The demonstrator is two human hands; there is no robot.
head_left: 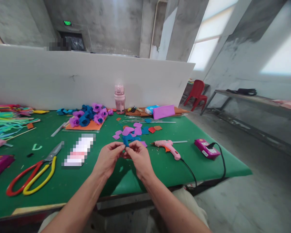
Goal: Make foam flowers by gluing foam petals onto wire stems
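Note:
My left hand (109, 158) and my right hand (138, 157) meet above the near edge of the green table (63, 181). Both pinch a small blue felt piece (126, 141) between their fingertips, holding it up off the cloth. Just beyond it lie loose purple, blue and red felt cutouts (135, 130). A pink glue gun (167, 147) rests on the table right of my right hand, its black cord running off the front edge. Finished purple and blue felt roses (88, 116) are heaped on an orange sheet further back.
Large scissors (32, 174) with red and yellow handles lie at the left. A pink power box (206, 148) sits at the right, a pink bottle (119, 98) by the white partition, coloured sticks (7, 124) far left, a red chair (197, 94) beyond.

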